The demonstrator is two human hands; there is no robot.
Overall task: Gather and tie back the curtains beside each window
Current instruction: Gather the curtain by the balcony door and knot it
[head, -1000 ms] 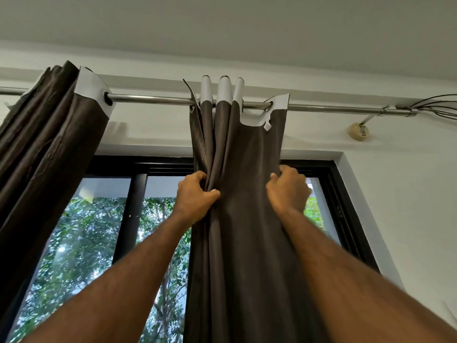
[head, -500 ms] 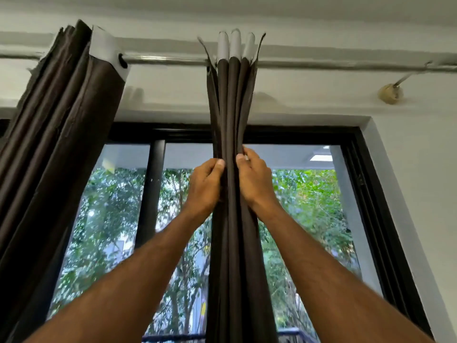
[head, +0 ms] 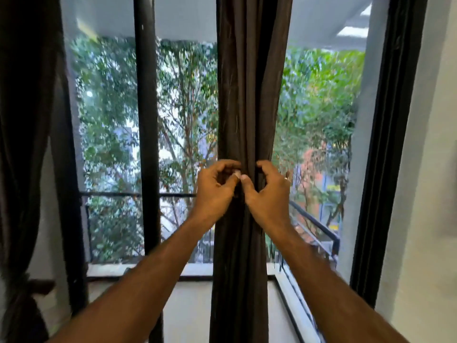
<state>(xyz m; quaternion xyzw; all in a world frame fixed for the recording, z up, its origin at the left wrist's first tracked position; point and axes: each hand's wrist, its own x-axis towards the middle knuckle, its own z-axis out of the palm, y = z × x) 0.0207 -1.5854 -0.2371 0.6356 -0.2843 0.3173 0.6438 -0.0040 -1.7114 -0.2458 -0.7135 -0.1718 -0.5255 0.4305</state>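
Note:
A dark brown curtain (head: 249, 82) hangs gathered into a narrow bundle in front of the middle of the window. My left hand (head: 214, 191) grips the bundle's left side with curled fingers, thumb near the front folds. My right hand (head: 268, 191) grips its right side at the same height, fingers wrapped round the cloth. The thumbs nearly touch in front. A second dark curtain (head: 22, 144) hangs at the far left, cinched low down by a tie (head: 37, 287).
The window has a black frame (head: 393, 144) and a black vertical bar (head: 147, 120). Trees and a balcony railing (head: 316, 224) show outside. A white wall (head: 432, 194) stands at the right.
Both hands have slid down the gathered curtain from near the rod to mid-height. My view has dropped with them, so the rod and ceiling are out of sight.

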